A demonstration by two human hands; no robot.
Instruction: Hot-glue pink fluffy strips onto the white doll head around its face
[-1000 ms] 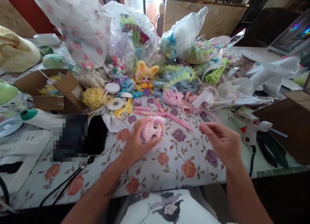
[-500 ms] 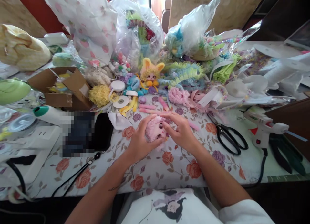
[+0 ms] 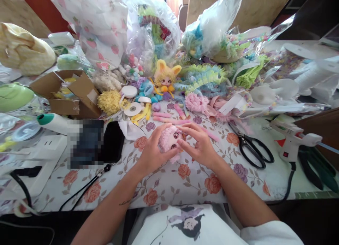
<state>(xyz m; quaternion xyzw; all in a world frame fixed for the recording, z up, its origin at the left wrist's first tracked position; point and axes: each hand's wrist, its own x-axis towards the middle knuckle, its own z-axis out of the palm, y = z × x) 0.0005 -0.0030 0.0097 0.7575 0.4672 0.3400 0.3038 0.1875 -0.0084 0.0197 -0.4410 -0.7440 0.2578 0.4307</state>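
A doll head [image 3: 169, 140] with curly pink hair and brown eyes lies sideways just above the flowered tablecloth [image 3: 169, 192]. My left hand [image 3: 153, 149] is wrapped round its hair side, thumb along the lower edge. From the right, my right hand [image 3: 200, 144] holds the other side, with the thumb near the chin and the fingers over the top edge. Part of the head is hidden behind the fingers. Beyond the hands lie pink fuzzy sticks [image 3: 172, 120] and a yellow doll with long ears [image 3: 165, 79].
Black-handled scissors [image 3: 255, 151] and a white glue gun [image 3: 291, 142] lie at the right. On the left are a black phone [image 3: 113, 142], a cardboard box [image 3: 84, 93] and a white power strip [image 3: 45, 160]. Plastic bags [image 3: 102, 33] and trims line the back.
The camera view has shifted slightly. My right hand's fingers have spread and moved a little over the doll head's right side, while my left hand keeps its hold.
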